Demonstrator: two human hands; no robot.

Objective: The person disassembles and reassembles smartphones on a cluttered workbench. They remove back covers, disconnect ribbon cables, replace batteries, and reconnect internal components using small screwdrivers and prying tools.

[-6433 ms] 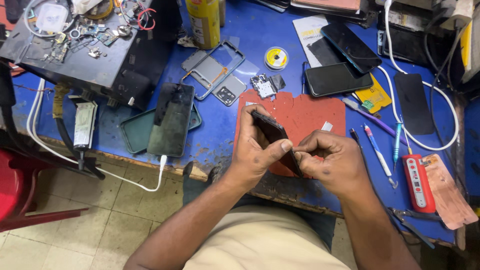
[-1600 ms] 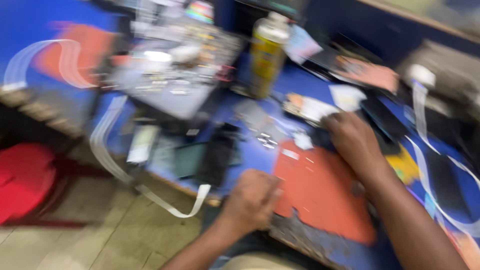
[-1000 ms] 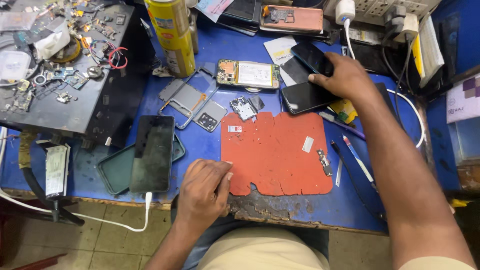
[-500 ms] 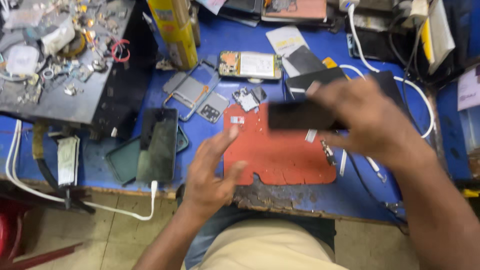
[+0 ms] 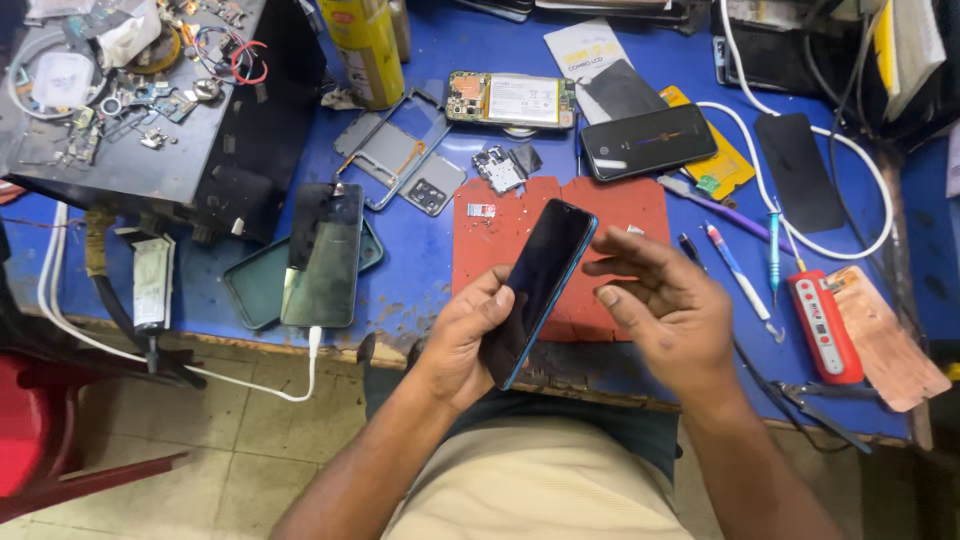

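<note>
Phone point(image 5: 538, 290), dark, blue-edged: gripped low by left hand point(image 5: 470, 335) fingers only; right hand point(image 5: 665, 305) spread beside, clear. Risk: slips onto red mat point(image 5: 610, 205).

A phone repair workshop — the blue workbench point(image 5: 430, 270) is strewn with an opened phone showing its battery point(image 5: 512, 98), bare back covers point(image 5: 392, 148), loose circuit boards point(image 5: 497, 168) and screwdrivers point(image 5: 742, 280). A red work mat point(image 5: 620, 205) sits at the front edge, and a black box point(image 5: 190, 150) holds small parts and wire scraps — a repairer's clutter.
</note>
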